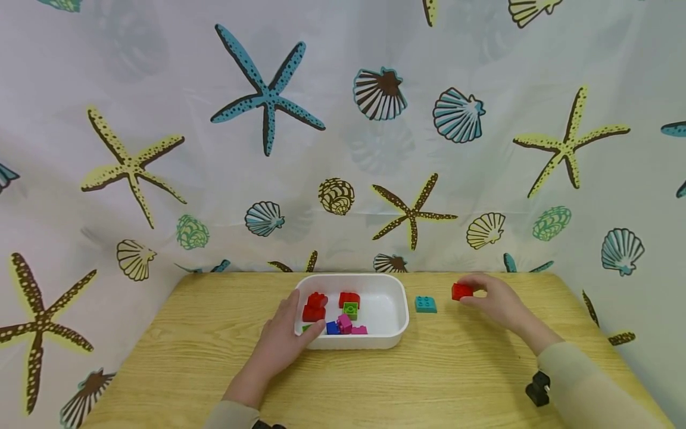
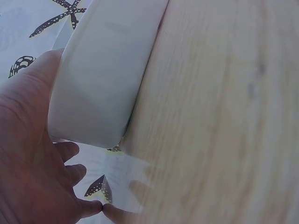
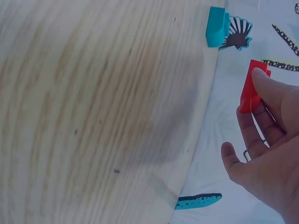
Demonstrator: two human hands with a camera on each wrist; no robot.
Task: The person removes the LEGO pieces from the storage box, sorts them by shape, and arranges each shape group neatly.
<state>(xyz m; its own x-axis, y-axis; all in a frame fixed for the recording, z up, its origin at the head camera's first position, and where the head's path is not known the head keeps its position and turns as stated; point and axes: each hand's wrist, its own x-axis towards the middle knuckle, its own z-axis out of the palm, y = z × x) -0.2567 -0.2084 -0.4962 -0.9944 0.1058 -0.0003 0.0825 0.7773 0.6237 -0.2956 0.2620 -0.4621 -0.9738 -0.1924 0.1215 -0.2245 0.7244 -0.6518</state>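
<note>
Between its thumb and fingers my right hand (image 1: pixel 495 302) pinches a red toy building block (image 1: pixel 461 291), to the right of a teal block (image 1: pixel 426 304). That teal block sits on the table beside the tray, and in the right wrist view the red block (image 3: pixel 252 86) is held with the thumb across its face. A white plastic tray (image 1: pixel 383 341) contains several red, green, blue and pink blocks. At its left end, my left hand (image 1: pixel 281 336) holds the tray, thumb over the front rim and fingers along the left side. The tray's outer wall (image 2: pixel 103 79) fills much of the left wrist view.
Everything stands on a light wooden table (image 1: pixel 429 381). Behind it and at both sides hangs a pale curtain (image 1: pixel 332 149) printed with starfish and shells, close to the table's back edge.
</note>
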